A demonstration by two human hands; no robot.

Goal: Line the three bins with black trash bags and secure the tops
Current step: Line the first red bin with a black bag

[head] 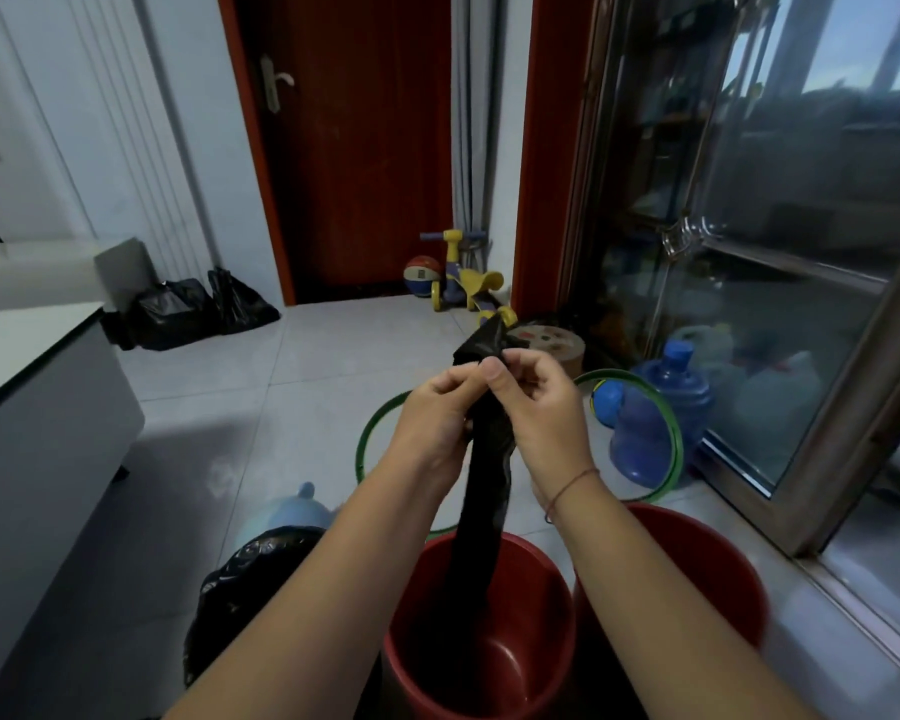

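One bin (245, 579) at the left is already lined, while an unopened black trash bag (489, 475) is pinched at its top by the left hand (432, 423) and right hand (536, 407) and dangled into the middle red bin (489, 672), with the right-hand red bin (707, 574) left bare.

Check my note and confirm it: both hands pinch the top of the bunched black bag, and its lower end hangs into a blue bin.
One thing is wrong: the bin is red, not blue. The head view shows the left hand and right hand pinching the top of the bunched black bag, its lower end hanging into the red bin.
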